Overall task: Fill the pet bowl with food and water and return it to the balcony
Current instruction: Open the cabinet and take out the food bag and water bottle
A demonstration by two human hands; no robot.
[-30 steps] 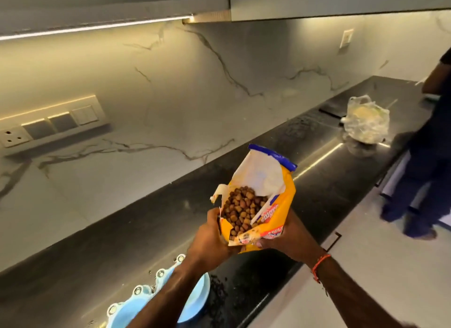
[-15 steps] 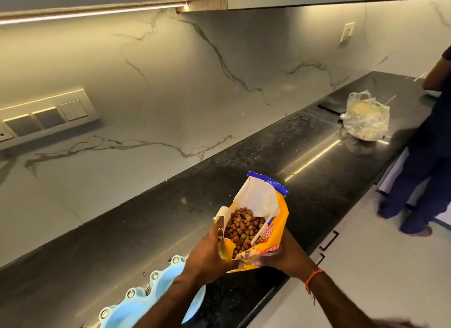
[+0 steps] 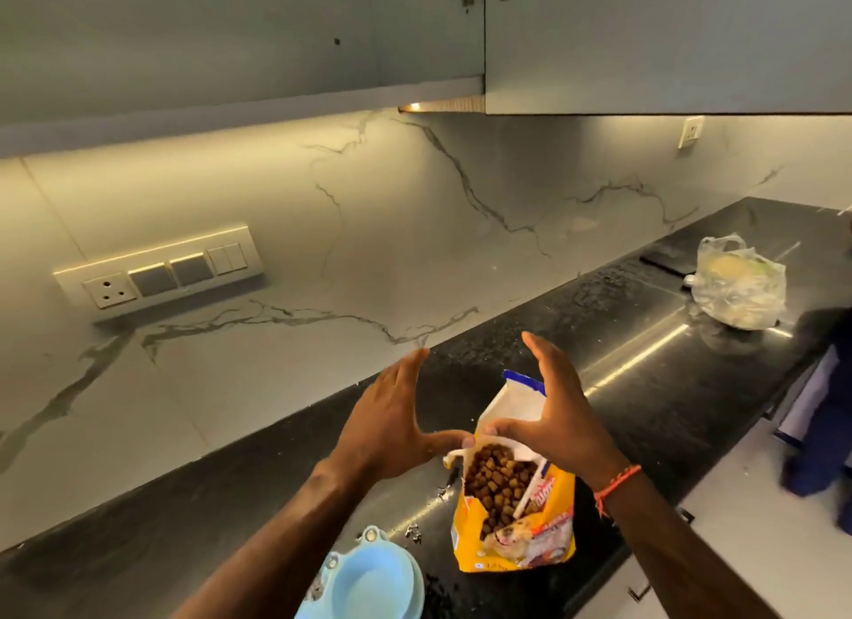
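An open yellow pet food bag (image 3: 516, 531) stands upright on the black counter (image 3: 645, 388), brown kibble showing in its torn top. My left hand (image 3: 392, 425) and my right hand (image 3: 553, 415) hover above the bag with fingers straight and spread, thumbs pointing toward each other, holding nothing. A light blue pet bowl (image 3: 369, 581) sits on the counter at the near edge, left of the bag, partly hidden by my left forearm. Its visible hollow looks bare.
A clear plastic bag (image 3: 737, 291) with something pale inside lies far right on the counter. A switch panel (image 3: 159, 272) is on the marble wall. Wall cabinets (image 3: 645, 42) hang overhead. A person in dark blue (image 3: 820, 434) stands at the right edge.
The food bag went down onto the counter and both hands let go of it, rising open above it. The camera view tilted upward toward the cabinets.
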